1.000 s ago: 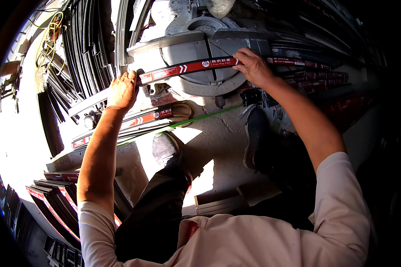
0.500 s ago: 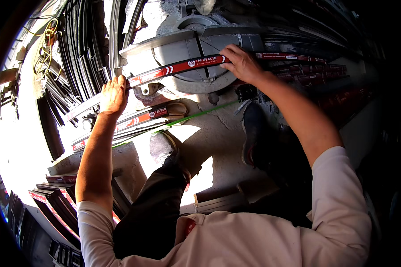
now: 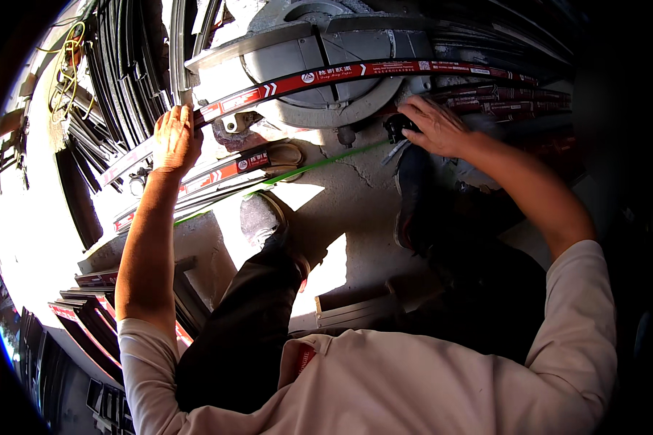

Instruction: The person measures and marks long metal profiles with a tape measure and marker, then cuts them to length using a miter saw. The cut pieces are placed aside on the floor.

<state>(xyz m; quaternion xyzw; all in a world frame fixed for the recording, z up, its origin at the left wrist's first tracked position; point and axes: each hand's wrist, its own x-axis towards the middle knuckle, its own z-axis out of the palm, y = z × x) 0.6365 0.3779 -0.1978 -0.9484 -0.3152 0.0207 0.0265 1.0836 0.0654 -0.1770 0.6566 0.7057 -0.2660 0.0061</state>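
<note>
A long, narrow moulding strip (image 3: pixel 370 70) with a red and black printed face lies across the grey round saw table (image 3: pixel 305 116), in front of its fence. My left hand (image 3: pixel 175 141) is closed over the strip left of the table, its fingertips over the far edge. Off the strip, my right hand (image 3: pixel 437 127) is at the table's near right side. Its fingers and thumb curl about a small dark black part (image 3: pixel 397 127); shadow hides what kind of part this is.
More red-labelled strips (image 3: pixel 225 172) lie on the floor near the saw. Bundles of dark profiles (image 3: pixel 127 65) stand at far left, red-wrapped ones (image 3: pixel 500 101) at right. A green band (image 3: pixel 341 154) crosses the floor before my shoes (image 3: pixel 261 217). Short pieces (image 3: pixel 87 326) are stacked lower left.
My right hand has let go of the strip and moved down and right to the small black part. My left hand stays on the strip. The whole view has shifted slightly.
</note>
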